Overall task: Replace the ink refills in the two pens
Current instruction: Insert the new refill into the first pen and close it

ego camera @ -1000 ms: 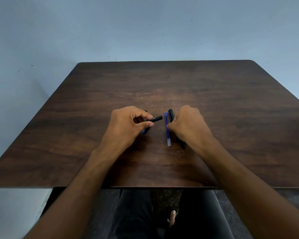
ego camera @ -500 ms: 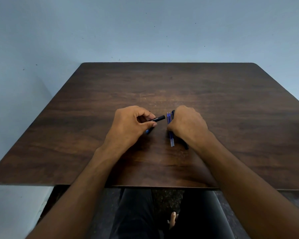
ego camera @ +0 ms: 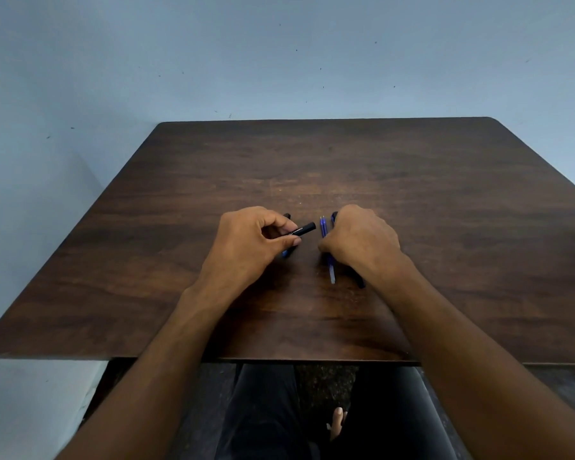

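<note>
We sit at a dark wooden table (ego camera: 412, 180) and both our hands work close together near its middle. Our left hand (ego camera: 246, 247) pinches a short black pen part (ego camera: 302, 230) between the thumb and the first finger, the other fingers curled under. We judge it is a cap or a barrel half, held up off the wood so that its open end points to the right hand. Under this hand, a dark piece with a bit of blue (ego camera: 285, 253) lies on the table; we cannot tell exactly what it is.

Our right hand (ego camera: 362, 244) is curled over the blue refills (ego camera: 326, 247), which lie side by side on the table, the tips pointing away from us. Its fingertips are hidden, so we cannot tell if they pinch a refill or only press on it. A second black pen (ego camera: 359, 282) lies just beside the refills, mostly under this hand.

The refills are kept between the two hands, we think, so that one can be taken up quickly.
</note>
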`<state>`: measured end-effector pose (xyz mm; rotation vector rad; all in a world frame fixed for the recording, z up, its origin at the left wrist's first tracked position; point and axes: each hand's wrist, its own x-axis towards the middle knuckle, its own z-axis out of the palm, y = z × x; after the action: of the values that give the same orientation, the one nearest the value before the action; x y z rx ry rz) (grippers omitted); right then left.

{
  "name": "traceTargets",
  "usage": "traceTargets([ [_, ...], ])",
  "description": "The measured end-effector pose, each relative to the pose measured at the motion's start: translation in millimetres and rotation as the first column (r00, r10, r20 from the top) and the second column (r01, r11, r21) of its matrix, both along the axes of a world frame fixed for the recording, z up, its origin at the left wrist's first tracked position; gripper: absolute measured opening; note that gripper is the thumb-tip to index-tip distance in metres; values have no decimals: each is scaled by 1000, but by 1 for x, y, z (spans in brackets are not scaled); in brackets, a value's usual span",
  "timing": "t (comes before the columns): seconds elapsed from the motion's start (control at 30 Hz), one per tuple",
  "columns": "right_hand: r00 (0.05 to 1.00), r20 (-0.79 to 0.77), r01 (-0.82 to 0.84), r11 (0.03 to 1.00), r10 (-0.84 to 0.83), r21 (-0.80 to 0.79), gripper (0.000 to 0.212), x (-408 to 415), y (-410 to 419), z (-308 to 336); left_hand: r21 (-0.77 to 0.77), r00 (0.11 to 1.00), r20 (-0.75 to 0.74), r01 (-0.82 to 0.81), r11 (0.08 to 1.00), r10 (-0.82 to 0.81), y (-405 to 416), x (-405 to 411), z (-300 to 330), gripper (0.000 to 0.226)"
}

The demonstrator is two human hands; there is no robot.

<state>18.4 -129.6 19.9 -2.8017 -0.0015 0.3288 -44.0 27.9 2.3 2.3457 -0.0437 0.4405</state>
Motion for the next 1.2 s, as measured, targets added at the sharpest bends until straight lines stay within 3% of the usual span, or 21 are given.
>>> traceTargets([
  [0.13, 999, 45, -1, 997, -2, 80, 35, -4, -5, -1, 2, 1000, 1, -3, 1000, 3, 0, 0, 0, 25],
  [0.23, 992, 113, 15, 958, -49, 287, 42, -6, -19, 0, -21, 1000, 17, -6, 1000, 7, 0, -1, -2, 24],
  [0.3, 989, 102, 31, 836, -104, 548, 39, -4, -31, 0, -24, 1000, 19, -8, 1000, 8, -1, -2, -3, 25],
  [0.37, 989, 27, 66, 607, -143, 792, 32, -5, -39, 0, -38, 999, 39, -5, 999, 7, -3, -3, -4, 26],
  [0.43, 986, -58, 117, 408, -156, 905, 15, -5, -42, 0, -59, 998, 64, 1, 998, 3, -7, -2, -5, 25],
  [0.53, 980, -126, 166, 290, -153, 943, 11, -3, -43, 0, -59, 997, 70, 18, 998, -14, -11, 1, -5, 25],
  [0.8, 978, -104, 130, 144, -180, 981, 14, 2, -44, 2, -42, 996, 89, 17, 999, -13, -12, 5, -3, 24],
  [1.2, 972, 3, 47, 210, -234, 977, 12, -1, -38, 3, -28, 994, 106, 18, 999, -15, -8, 5, -2, 25],
])
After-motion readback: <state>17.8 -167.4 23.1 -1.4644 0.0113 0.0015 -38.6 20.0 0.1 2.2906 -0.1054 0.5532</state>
